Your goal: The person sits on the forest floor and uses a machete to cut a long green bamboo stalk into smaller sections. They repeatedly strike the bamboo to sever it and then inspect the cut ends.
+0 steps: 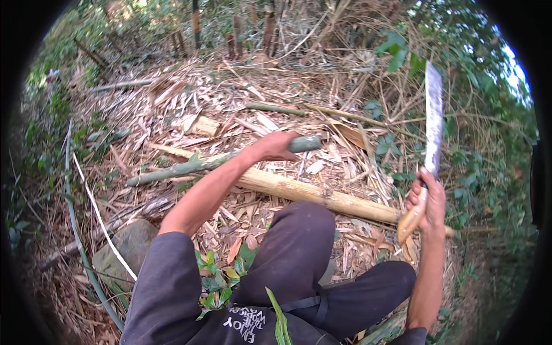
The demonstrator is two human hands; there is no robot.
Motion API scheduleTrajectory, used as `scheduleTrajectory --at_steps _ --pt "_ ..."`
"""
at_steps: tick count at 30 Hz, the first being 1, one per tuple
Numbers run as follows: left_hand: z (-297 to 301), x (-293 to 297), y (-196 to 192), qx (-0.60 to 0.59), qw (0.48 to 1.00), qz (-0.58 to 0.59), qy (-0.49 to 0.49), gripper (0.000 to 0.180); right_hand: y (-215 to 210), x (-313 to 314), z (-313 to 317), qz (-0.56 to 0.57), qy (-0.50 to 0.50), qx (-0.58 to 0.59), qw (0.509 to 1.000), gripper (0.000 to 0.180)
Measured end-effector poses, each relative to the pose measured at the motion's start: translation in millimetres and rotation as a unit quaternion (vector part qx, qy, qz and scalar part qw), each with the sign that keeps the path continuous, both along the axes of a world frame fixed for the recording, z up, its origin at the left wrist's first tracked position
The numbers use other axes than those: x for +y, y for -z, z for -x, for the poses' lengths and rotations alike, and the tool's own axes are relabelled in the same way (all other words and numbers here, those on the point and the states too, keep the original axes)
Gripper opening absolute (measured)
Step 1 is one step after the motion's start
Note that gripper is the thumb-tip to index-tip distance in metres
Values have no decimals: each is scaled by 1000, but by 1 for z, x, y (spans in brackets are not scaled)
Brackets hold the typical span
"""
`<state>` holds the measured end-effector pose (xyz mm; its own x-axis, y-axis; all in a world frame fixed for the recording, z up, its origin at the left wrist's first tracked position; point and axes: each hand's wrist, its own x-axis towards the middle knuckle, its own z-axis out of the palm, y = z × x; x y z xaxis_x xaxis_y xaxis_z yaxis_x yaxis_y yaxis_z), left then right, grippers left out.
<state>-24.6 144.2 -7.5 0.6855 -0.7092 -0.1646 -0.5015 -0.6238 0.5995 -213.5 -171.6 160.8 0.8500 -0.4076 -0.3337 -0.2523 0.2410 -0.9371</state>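
Note:
My left hand is closed around a green bamboo pole near its right end. That pole slants down to the left, partly hidden behind my forearm. Under it lies a thicker, pale yellow bamboo pole on the ground, running down to the right in front of my knee. Raised at the right, my right hand grips a machete by its yellowish-brown handle. Its long, scuffed metal blade points upward, apart from both poles.
Wood chips and split strips litter the ground. A large grey rock sits at the lower left beside thin bent stalks. A short cut block lies beyond the poles. Leafy plants grow by my knee; brush borders the right.

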Motion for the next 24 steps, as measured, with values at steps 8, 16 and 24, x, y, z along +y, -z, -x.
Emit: scheduleTrajectory --at_steps 8,16,24 --pt "19 90 32 19 990 -134 -46 44 21 -28 40 -137 28 -77 987 21" --pt "66 164 111 -100 962 -248 -56 50 46 -76 45 -71 88 -68 991 24" --pt "-4 -70 -58 -126 989 -69 19 44 85 -103 15 270 207 -63 938 16"
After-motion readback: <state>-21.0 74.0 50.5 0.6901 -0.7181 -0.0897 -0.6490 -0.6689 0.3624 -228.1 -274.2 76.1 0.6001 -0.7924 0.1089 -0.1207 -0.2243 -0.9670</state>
